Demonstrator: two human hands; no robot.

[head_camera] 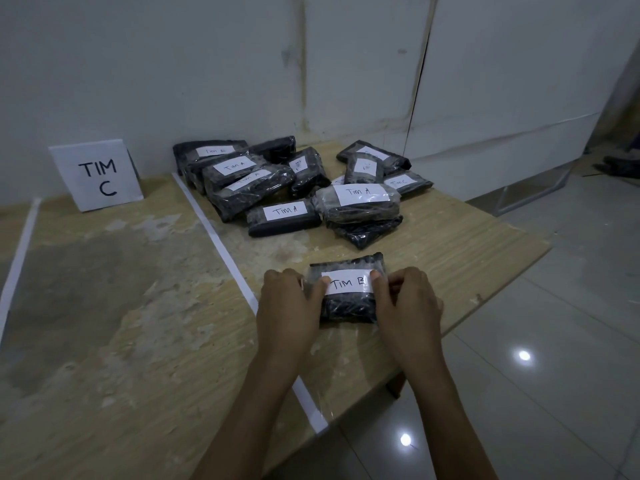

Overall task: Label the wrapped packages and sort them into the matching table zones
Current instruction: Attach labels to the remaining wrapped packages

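Package (pixel 347 308) sits flat on the counter (pixel 138 306) between both hands. Left hand (pixel 290 301) grips its left end and right hand (pixel 409 299) its right, thumbs on the TIM B label (pixel 348 283). Advice: press from centre outward, keep the wrap taut. Pile (pixel 294 188) lies beyond the hands, TIM C sign (pixel 97 174) far left.

1. I see my left hand (pixel 291 299) and right hand (pixel 405 299) gripping a black wrapped package (pixel 346 306) from either side, near the table's (pixel 138 341) right edge.
2. Both thumbs press the ends of its white label (pixel 349 284), which reads "TIM B".
3. A pile of labelled packages (pixel 287 188) lies toward the far right corner; several read "TIM A".
4. A white tape strip (pixel 215 237) runs from far edge to front edge, just left of the package.
5. A "TIM C" sign (pixel 97 174) stands at the far edge, left of that strip.
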